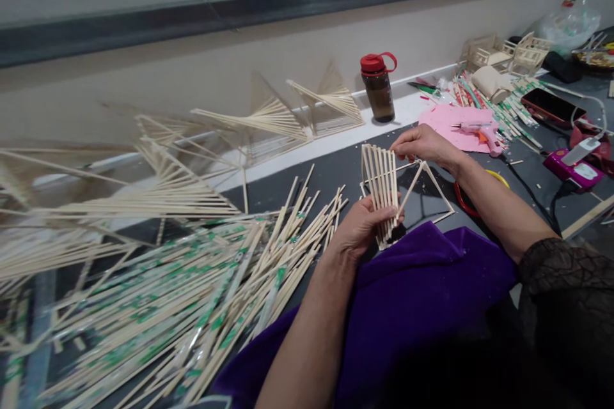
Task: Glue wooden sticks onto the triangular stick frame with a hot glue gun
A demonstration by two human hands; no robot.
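My left hand [362, 225] is closed around the lower part of a small frame of wooden sticks [378, 179], its thumb lying across the slats. The sticks stand side by side and fan slightly toward the top. At the frame's upper right corner, my right hand [423, 144] pinches with its fingertips; whether a separate stick is between them I cannot make out. A triangular part of joined sticks [426, 169] extends to the right, beneath my right wrist. Purple cloth [432, 275] lies just below the frame.
Loose and wrapped chopsticks [192, 294] are heaped at left, with twisted stick structures [268, 116] along the wall. A brown bottle [378, 92] stands behind. To the right are a pink glue gun [487, 134], red-and-yellow-handled scissors [464, 199], a phone [551, 107] and a purple power socket [575, 169] with cables.
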